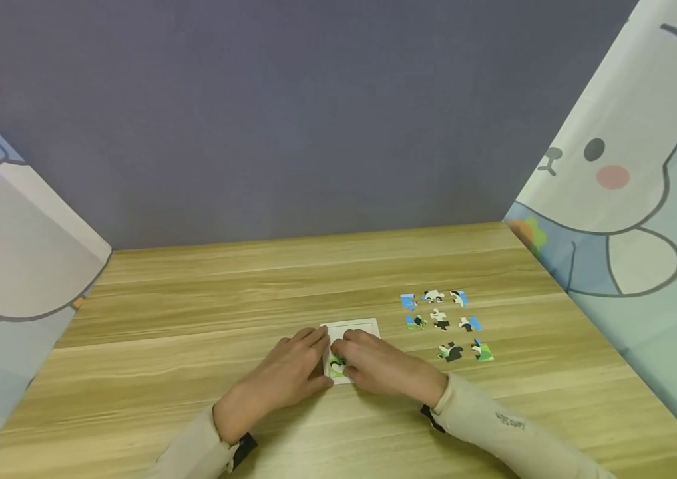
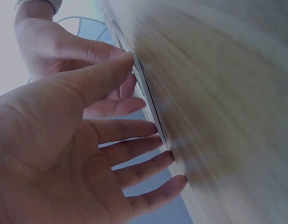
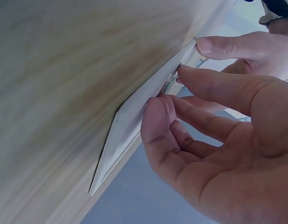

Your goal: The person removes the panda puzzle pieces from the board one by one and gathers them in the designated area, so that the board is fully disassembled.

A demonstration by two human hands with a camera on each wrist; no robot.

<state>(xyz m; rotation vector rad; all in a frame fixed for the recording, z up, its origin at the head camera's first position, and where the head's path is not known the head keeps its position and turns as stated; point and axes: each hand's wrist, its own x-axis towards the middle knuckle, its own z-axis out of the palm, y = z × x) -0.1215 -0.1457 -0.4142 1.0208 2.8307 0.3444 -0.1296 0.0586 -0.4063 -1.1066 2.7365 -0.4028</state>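
Observation:
A small white puzzle tray [image 1: 350, 326] lies flat on the wooden table, with a green, white and black panda picture piece [image 1: 336, 366] at its lower left. My left hand [image 1: 293, 369] rests along the tray's left side. Its fingers are fairly straight and the thumb touches the near corner, as the left wrist view shows. Over the tray, my right hand [image 1: 380, 362] pinches a puzzle piece [image 3: 169, 84] between thumb and fingers, low against the tray's surface. The fingers cover most of that piece, so its picture is hidden.
Several loose jigsaw pieces lie in rough rows to the right of the tray, among them a panda-face piece [image 1: 433, 297], a blue piece [image 1: 408, 301] and a green corner piece [image 1: 483, 351]. A dark grey wall [image 1: 314, 133] stands behind the table [image 1: 194, 299], with cartoon-printed panels at both sides.

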